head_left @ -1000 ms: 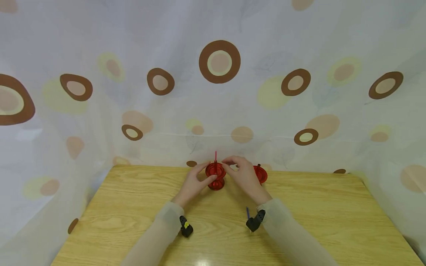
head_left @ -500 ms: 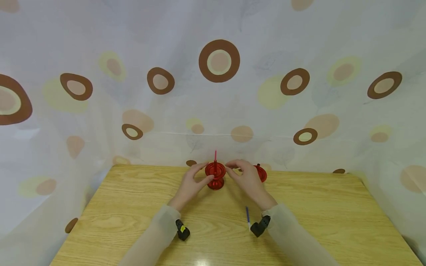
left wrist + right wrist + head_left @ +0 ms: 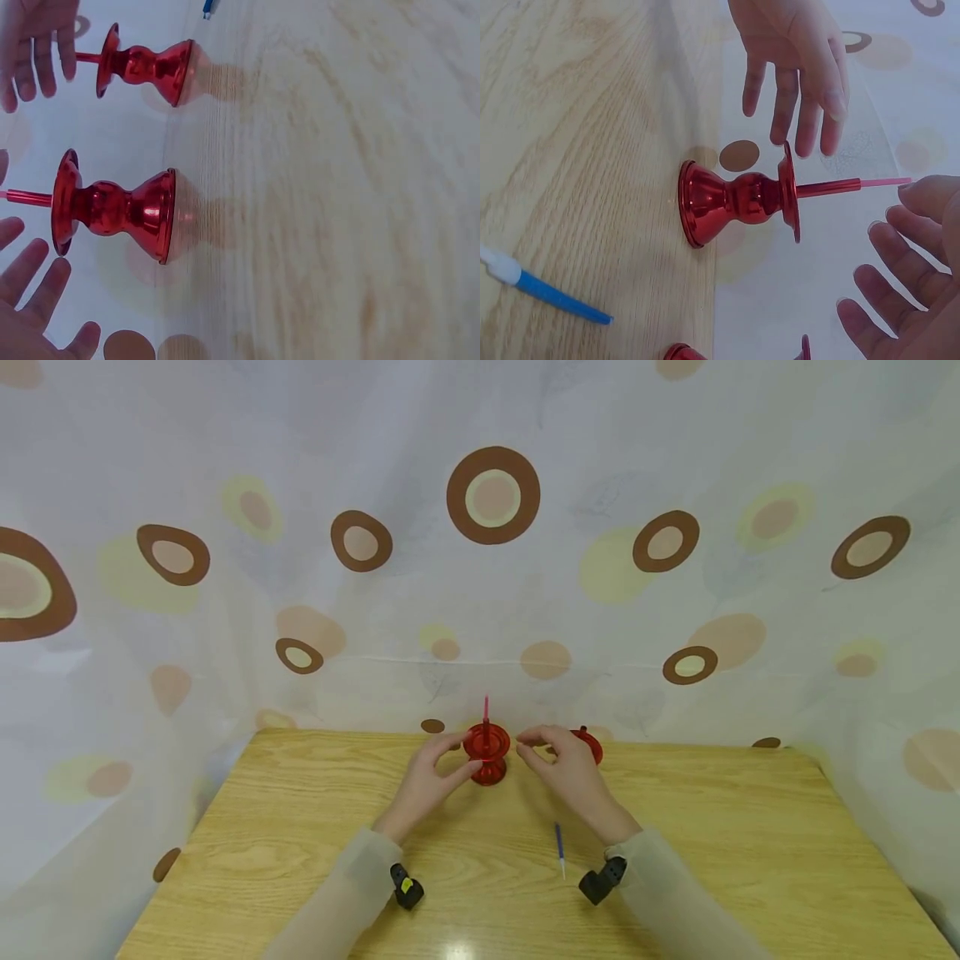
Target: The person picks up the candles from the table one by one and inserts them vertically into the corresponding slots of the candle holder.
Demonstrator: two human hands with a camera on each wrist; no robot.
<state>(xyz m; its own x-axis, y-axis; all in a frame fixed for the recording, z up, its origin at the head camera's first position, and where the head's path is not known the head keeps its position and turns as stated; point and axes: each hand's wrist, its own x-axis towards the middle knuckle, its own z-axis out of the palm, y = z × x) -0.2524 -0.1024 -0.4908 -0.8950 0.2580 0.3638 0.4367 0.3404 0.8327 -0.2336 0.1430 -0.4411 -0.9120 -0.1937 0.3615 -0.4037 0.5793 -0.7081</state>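
left hand [image 3: 427,777] and right hand [image 3: 564,768] flanked red candle holder [image 3: 487,753] with pink candle [image 3: 486,708], fingers loose, gripping nothing; second red holder [image 3: 587,745] behind right hand; blue candle [image 3: 559,847] on table [image 3: 750,843].

Bright, even light from overhead, with a white glare spot on the near edge of the table [image 3: 457,950]. Shadows stay soft and faint. The head view bows at its edges, and both wrist views look slightly soft.
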